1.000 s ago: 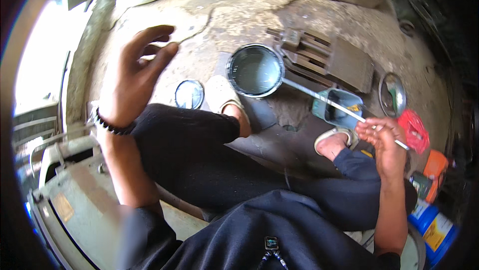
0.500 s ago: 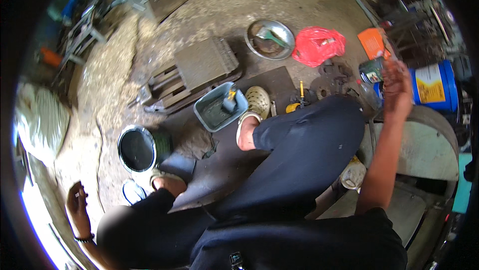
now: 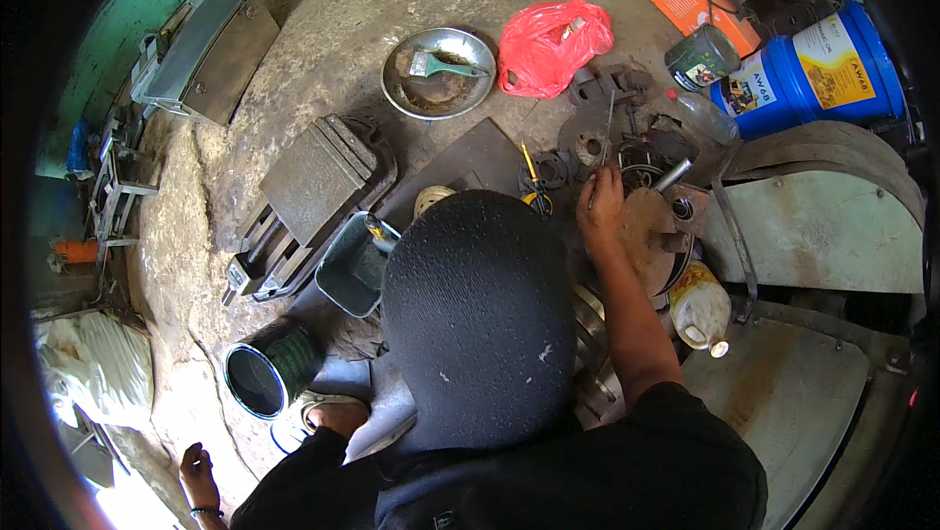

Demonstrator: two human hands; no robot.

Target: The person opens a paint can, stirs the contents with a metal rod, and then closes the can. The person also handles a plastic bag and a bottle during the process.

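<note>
My right hand reaches down among metal parts at the right of centre. Its fingers are closed around a thin metal rod that points away from me; its kind I cannot make out. Beside that hand lie a rusty round plate and a flanged disc. A yellow-handled tool rests just left of it. My left hand, with a bracelet at the wrist, hangs at the lower left, holding nothing, fingers loosely bent and apart. My dark trousered knee hides much of the middle.
A machine vise, grey tub and black bucket stand left. Farther off are a metal basin with a paintbrush and a red bag. Blue buckets, a clear bottle and a stained jug are right.
My right hand has come down from in front of the blue buckets to the metal parts and closed on the rod. My left hand is lower. The view has shifted, my knee looming larger.
</note>
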